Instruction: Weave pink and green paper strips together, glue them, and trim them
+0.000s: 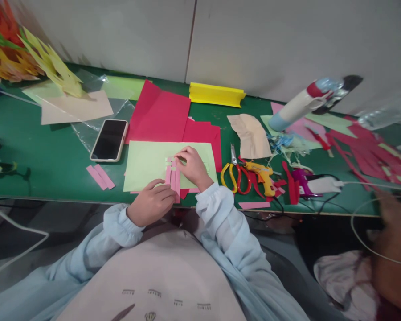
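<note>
A light green sheet of paper [143, 162] lies in front of me on the table. Slits cut in its middle have pink paper strips [175, 180] woven through them, making a small check pattern at the top. My right hand [194, 167] pinches the upper end of a strip between thumb and fingertips. Resting at the lower left of the strips is my left hand [153, 203], its fingers loosely stretched and touching the paper. The undersides of its fingers are hidden. Two loose pink strips [100, 177] lie left of the sheet.
A phone [109, 140] and red sheets [160, 113] lie behind. Scissors [235, 174], a yellow glue gun [262, 176] and a purple glue gun [302, 180] with cords are at right. A bottle [300, 107] stands beyond. Another person's arm [396, 240] is far right.
</note>
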`<state>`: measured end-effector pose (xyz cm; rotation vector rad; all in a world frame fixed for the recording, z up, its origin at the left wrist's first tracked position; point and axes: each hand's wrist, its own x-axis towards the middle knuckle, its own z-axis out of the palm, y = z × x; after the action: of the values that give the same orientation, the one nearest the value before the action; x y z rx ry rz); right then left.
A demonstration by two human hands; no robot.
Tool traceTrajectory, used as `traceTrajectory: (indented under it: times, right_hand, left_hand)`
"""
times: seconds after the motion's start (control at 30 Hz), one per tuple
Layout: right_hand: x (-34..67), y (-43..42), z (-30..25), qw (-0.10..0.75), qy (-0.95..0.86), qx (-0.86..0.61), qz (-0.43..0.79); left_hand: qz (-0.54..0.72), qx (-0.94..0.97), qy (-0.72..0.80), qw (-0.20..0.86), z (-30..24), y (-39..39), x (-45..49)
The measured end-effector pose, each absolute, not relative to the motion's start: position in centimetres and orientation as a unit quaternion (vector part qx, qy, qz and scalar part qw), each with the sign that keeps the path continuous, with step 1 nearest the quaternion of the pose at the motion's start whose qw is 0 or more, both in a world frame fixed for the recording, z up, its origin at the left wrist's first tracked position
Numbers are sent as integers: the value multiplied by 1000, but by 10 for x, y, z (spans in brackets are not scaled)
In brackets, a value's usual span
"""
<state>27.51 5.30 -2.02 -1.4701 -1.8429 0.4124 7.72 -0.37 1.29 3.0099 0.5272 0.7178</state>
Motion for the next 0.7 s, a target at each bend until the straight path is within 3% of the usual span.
traceTrajectory:
  times: [0.7]
  right_hand:
    - [277,51,-17,391,-695,-574,187]
  left_hand:
    - [173,964,201,-7,5,6,94]
